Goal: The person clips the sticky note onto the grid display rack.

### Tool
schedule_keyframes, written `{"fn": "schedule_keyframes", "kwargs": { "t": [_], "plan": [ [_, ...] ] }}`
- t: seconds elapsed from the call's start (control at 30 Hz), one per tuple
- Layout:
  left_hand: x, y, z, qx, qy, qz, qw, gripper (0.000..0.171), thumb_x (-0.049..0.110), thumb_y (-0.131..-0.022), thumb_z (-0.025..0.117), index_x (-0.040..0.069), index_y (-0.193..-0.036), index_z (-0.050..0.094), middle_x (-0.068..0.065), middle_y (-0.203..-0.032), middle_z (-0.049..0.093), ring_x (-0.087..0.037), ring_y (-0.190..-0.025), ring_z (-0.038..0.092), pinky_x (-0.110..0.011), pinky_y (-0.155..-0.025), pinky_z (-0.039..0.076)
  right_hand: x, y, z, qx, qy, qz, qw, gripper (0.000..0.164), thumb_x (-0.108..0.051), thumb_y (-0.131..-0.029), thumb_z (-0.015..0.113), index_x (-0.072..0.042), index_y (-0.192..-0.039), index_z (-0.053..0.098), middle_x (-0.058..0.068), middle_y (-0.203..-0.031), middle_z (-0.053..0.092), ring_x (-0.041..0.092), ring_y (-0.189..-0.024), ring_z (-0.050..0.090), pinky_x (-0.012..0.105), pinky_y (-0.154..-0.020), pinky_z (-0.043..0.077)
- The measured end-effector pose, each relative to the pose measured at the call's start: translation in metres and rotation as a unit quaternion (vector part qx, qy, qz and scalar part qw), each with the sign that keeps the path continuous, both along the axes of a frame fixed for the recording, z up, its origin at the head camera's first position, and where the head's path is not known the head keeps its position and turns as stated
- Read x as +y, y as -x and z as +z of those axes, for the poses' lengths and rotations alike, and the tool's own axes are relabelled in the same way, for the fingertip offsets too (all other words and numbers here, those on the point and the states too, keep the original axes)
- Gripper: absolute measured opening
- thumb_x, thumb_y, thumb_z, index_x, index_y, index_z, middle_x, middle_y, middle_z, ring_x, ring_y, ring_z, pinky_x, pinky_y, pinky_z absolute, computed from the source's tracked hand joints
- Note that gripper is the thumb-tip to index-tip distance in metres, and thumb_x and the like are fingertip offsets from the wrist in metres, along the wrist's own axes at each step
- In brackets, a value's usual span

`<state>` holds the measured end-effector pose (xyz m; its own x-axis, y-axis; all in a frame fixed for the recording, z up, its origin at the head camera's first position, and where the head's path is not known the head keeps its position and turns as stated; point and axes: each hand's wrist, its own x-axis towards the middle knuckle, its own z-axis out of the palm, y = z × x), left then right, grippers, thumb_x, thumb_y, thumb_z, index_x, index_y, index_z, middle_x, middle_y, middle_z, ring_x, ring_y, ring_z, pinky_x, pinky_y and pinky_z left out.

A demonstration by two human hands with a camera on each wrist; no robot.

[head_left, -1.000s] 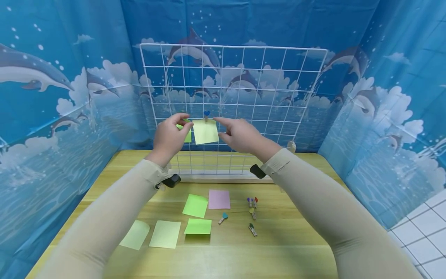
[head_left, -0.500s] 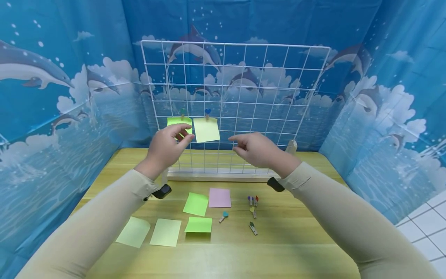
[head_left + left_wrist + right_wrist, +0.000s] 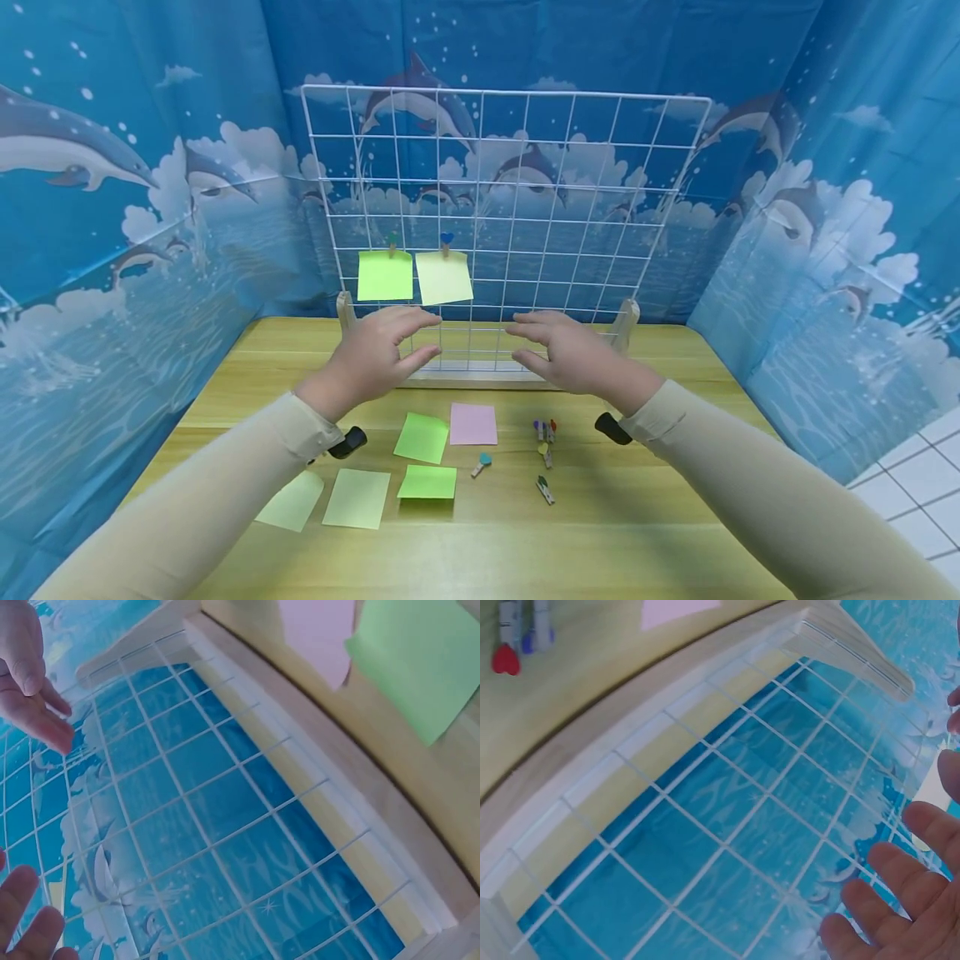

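Note:
Two sticky notes hang side by side on a white wire grid [image 3: 512, 220]. The bright green note [image 3: 385, 277] is held by a clothespin with a green top [image 3: 393, 245], the pale yellow note [image 3: 444, 279] by one with a blue heart [image 3: 447, 242]. Below them my left hand [image 3: 375, 354] hovers in front of the grid, fingers extended, holding nothing. To its right, at about the same height, my right hand [image 3: 573, 350] is also without any object, its fingers spread in the right wrist view. The two hands face each other, apart.
On the wooden table [image 3: 480, 550] lie green notes [image 3: 422, 437], a pink note [image 3: 473, 424] and pale yellow notes [image 3: 356, 498]. A blue-topped clothespin [image 3: 482, 465] lies beside them. Several more clothespins, one with a dark green top [image 3: 545, 490], lie to the right. The grid stands in a wooden base [image 3: 480, 378].
My left hand has come off the hanging notes and dropped, uncovering the green one. My right hand has moved away from the yellow note, to the right and down, and its fingers have opened out.

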<state>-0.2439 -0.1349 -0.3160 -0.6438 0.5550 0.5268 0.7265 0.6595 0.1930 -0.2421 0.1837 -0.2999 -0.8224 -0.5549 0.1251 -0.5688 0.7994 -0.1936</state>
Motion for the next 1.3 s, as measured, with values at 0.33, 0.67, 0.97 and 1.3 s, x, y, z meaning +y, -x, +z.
{"fn": "schedule_keyframes", "kwargs": {
  "t": [0.33,0.67,0.97,1.3],
  "plan": [
    [0.003,-0.007,-0.017,-0.042,0.046,-0.004,0.9981,0.058,0.047,-0.104,0.064,0.014,-0.152,0.058,-0.009,-0.157,0.056,-0.035,-0.154,0.042,-0.059,-0.123,0.036,0.012,-0.006,-0.020,-0.007,-0.006,-0.005,1.000,0.064,-0.042,-0.108,0.060,-0.015,-0.163,0.042,0.012,-0.173,0.029,0.042,-0.162,0.020,0.064,-0.127,0.024],
    [0.004,-0.008,-0.030,-0.053,0.059,0.003,0.9969,0.061,0.047,-0.104,0.064,0.012,-0.153,0.057,-0.012,-0.157,0.056,-0.036,-0.152,0.045,-0.060,-0.121,0.038,0.022,-0.011,-0.043,0.005,-0.017,-0.009,1.000,0.069,-0.045,-0.107,0.061,-0.015,-0.165,0.038,0.016,-0.174,0.026,0.048,-0.160,0.021,0.067,-0.126,0.024],
    [0.003,-0.008,-0.044,-0.108,0.076,0.021,0.9910,0.065,0.050,-0.104,0.063,0.014,-0.157,0.052,-0.011,-0.161,0.051,-0.037,-0.155,0.040,-0.061,-0.124,0.034,0.029,-0.014,-0.064,0.004,-0.016,-0.019,1.000,0.070,-0.045,-0.105,0.064,-0.016,-0.164,0.040,0.016,-0.173,0.028,0.050,-0.159,0.023,0.068,-0.125,0.024],
    [0.002,-0.007,-0.057,-0.130,0.075,0.036,0.9879,0.069,0.054,-0.102,0.064,0.018,-0.158,0.049,-0.009,-0.164,0.048,-0.036,-0.157,0.036,-0.063,-0.124,0.032,0.037,-0.018,-0.076,-0.003,-0.014,-0.027,1.000,0.070,-0.045,-0.105,0.064,-0.016,-0.164,0.040,0.017,-0.172,0.029,0.049,-0.159,0.021,0.069,-0.124,0.024]
  ]
}}
